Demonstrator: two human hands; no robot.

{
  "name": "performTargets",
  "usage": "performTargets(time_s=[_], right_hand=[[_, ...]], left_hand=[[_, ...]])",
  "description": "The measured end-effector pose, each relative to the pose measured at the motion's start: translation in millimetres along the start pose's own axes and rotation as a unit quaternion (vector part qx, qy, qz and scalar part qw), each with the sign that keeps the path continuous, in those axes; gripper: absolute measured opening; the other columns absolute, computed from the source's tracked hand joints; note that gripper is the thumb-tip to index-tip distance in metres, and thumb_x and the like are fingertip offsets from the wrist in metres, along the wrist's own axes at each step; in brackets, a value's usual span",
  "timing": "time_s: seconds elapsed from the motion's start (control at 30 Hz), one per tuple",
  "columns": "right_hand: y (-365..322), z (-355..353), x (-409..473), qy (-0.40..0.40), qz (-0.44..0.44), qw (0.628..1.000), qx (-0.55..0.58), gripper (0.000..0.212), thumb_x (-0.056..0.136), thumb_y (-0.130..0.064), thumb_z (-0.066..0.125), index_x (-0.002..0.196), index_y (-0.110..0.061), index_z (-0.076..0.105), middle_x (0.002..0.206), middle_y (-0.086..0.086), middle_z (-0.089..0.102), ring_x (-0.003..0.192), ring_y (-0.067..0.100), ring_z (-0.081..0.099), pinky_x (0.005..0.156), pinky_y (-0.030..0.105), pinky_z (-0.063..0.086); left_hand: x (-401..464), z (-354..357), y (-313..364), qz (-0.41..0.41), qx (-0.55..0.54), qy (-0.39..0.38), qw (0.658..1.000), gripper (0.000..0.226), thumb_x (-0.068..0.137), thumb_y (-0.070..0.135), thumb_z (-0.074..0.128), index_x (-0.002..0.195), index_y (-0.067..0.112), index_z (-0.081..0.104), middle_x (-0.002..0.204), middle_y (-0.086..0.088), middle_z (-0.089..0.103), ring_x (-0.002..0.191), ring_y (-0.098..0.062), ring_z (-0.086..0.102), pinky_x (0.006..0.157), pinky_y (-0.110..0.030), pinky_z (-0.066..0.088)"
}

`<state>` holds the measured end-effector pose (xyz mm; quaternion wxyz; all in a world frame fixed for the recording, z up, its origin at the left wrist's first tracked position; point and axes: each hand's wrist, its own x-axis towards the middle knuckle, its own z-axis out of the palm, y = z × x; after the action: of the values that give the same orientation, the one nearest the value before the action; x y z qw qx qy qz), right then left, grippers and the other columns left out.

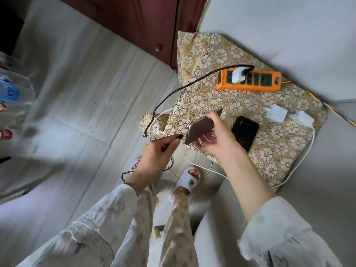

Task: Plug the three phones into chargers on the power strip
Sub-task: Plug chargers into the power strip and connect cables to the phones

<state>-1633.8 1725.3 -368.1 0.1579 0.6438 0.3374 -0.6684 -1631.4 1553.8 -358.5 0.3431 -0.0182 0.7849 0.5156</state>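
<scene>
An orange power strip (258, 81) lies at the back of a gold flower-patterned cloth (215, 60). One white charger (237, 75) is plugged into it, and a black braided cable (185, 86) runs from that charger down to my left hand (156, 157). My left hand pinches the cable's plug end right at the bottom edge of a pinkish-grey phone (201, 126). My right hand (215, 137) holds that phone tilted above the cloth. A black phone (245, 134) lies flat beside it. Two loose white chargers (276, 113) (301, 118) lie at the right with white cables. A third phone is not visible.
The cloth covers a small table beside a grey sofa (289, 26). White cables (202, 168) loop down over the tiled floor near my slippered feet (187, 180). A dark red cabinet (146, 26) stands behind. Water bottles (9, 93) stand at the far left.
</scene>
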Motion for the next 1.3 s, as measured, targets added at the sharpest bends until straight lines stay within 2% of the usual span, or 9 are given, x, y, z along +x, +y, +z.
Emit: performTargets(time_s=[0.3,0.4,0.57,0.7,0.8,0.9,1.03,1.2,1.3], right_hand=[[0,8,-9,-0.026,0.031,0.998,0.038,0.03,0.068,-0.03,0.073,0.084,-0.013,0.053,0.088,0.012,0.058,0.083,0.024,0.056,0.066,0.041,0.053],[-1,5,-11,-0.026,0.031,0.998,0.048,0.029,0.07,-0.03,0.072,0.085,-0.013,0.053,0.089,0.012,0.057,0.084,0.024,0.055,0.069,0.042,0.052],[0,4,-16,-0.027,0.013,0.998,0.06,0.027,0.072,-0.03,0.071,0.082,-0.013,0.052,0.089,0.013,0.057,0.087,0.024,0.054,0.076,0.043,0.05],[2,7,-19,-0.001,-0.021,0.999,0.038,0.027,0.074,-0.032,0.07,0.084,-0.014,0.053,0.091,0.01,0.057,0.087,0.022,0.054,0.073,0.038,0.053],[5,12,-21,0.028,-0.062,0.998,-0.005,0.027,0.074,-0.033,0.069,0.087,-0.014,0.055,0.086,0.007,0.058,0.081,0.016,0.054,0.064,0.032,0.052],[9,16,-22,0.052,-0.086,0.994,-0.035,0.034,0.074,-0.033,0.069,0.097,-0.011,0.056,0.079,0.003,0.057,0.071,0.011,0.053,0.058,0.028,0.049],[12,14,-21,0.064,-0.073,0.995,-0.035,0.026,0.075,-0.033,0.07,0.083,-0.014,0.054,0.077,0.002,0.056,0.069,0.012,0.051,0.06,0.029,0.047],[18,13,-18,0.069,-0.048,0.995,-0.049,0.038,0.072,-0.033,0.071,0.099,-0.011,0.056,0.082,0.004,0.058,0.074,0.014,0.054,0.058,0.029,0.048],[13,13,-14,0.064,-0.05,0.993,-0.088,0.028,0.071,-0.032,0.072,0.083,-0.013,0.056,0.08,0.004,0.06,0.071,0.013,0.055,0.055,0.027,0.049]], left_hand=[[-2,-2,7,0.033,-0.03,-0.001,0.999,0.038,0.091,0.019,0.051,0.079,0.054,0.059,0.039,0.013,0.037,0.039,-0.002,0.03,0.043,-0.025,0.032],[-2,0,5,0.039,-0.018,0.004,0.999,0.031,0.09,0.019,0.052,0.085,0.049,0.06,0.04,0.014,0.041,0.038,-0.002,0.031,0.043,-0.024,0.033],[1,3,1,0.045,0.007,0.019,0.999,0.018,0.089,0.019,0.053,0.096,0.021,0.07,0.042,0.015,0.045,0.036,-0.002,0.032,0.039,-0.01,0.025],[2,3,2,0.063,0.089,0.055,0.992,0.016,0.087,0.021,0.055,0.094,0.025,0.069,0.05,0.013,0.054,0.041,-0.004,0.043,0.045,-0.016,0.033],[2,1,3,0.079,0.172,0.057,0.98,0.018,0.088,0.023,0.055,0.098,0.022,0.07,0.07,-0.001,0.065,0.058,-0.025,0.055,0.056,-0.03,0.043],[2,1,5,0.085,0.22,0.051,0.97,0.018,0.088,0.026,0.054,0.096,0.021,0.069,0.079,-0.004,0.069,0.072,-0.034,0.06,0.063,-0.038,0.049],[1,4,6,0.078,0.254,0.049,0.963,0.018,0.088,0.026,0.053,0.096,0.022,0.069,0.088,-0.005,0.072,0.081,-0.036,0.061,0.067,-0.039,0.049],[-6,8,1,0.067,0.261,0.056,0.961,0.018,0.089,0.027,0.051,0.09,0.023,0.068,0.081,-0.004,0.069,0.078,-0.035,0.059,0.063,-0.036,0.046],[-7,10,-3,0.057,0.263,0.017,0.963,0.02,0.09,0.03,0.049,0.097,0.024,0.066,0.085,-0.005,0.069,0.082,-0.034,0.06,0.065,-0.035,0.045]])
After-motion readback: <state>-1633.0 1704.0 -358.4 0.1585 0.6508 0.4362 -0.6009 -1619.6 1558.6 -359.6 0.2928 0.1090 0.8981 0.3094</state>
